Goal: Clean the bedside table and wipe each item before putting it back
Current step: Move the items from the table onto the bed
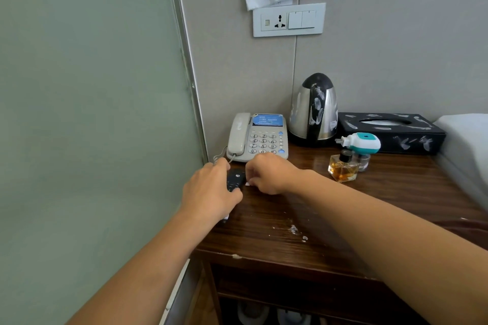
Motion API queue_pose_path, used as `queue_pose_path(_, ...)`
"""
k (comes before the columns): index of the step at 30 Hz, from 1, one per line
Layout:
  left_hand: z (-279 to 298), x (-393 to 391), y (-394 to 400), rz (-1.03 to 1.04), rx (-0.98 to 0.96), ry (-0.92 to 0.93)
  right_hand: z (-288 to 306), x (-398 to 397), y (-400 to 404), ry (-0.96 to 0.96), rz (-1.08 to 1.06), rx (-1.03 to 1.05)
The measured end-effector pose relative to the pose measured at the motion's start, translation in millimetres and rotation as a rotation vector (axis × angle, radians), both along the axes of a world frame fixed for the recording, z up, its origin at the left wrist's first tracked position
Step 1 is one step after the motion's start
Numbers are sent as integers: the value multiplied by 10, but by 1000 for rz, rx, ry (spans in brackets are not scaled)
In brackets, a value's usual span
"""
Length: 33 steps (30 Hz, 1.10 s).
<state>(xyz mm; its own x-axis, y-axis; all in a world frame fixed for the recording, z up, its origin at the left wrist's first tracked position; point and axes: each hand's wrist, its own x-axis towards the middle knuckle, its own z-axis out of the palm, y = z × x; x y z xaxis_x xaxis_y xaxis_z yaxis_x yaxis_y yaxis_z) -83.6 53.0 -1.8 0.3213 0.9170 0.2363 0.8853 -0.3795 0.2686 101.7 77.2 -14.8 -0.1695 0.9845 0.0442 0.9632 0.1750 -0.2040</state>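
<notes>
Black remote [235,179] lying lengthwise toward phone [257,137], left hand [211,192] fingers curled gripping it, right hand [266,174] fingers pinching white scrap [247,184].

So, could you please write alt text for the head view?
Both hands meet at a black remote on a wooden bedside table: the left hand holds it, the right hand pinches something white beside it. Behind stand a phone, kettle and tissue box.

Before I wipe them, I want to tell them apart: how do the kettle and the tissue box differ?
The kettle stands tall and domed, shiny metal with a black top; the tissue box lies low and flat, all black. The kettle sits beside the phone, the tissue box nearer the bed. Both are smeared with white streaks and stand at the back of the table.
</notes>
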Motion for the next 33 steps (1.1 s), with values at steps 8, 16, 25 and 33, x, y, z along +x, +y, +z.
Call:
queue_pose_path(8, -27, -9, -86, -220, -11, -153, 260, 76, -615, 31, 25, 25)
queue_pose_path(16, 9, -86, -499, -708, -147, -20, 163, 21, -2230, 134, 209, -288)
queue_pose_path(25, 63, -3, -901, -789, -187, 20, -1139, -74, -2960, -106, 181, -603)
queue_pose_path(33, 126, -8, -890, -740, -132, 63, -1040, -16, -2874, -98, 198, -563)
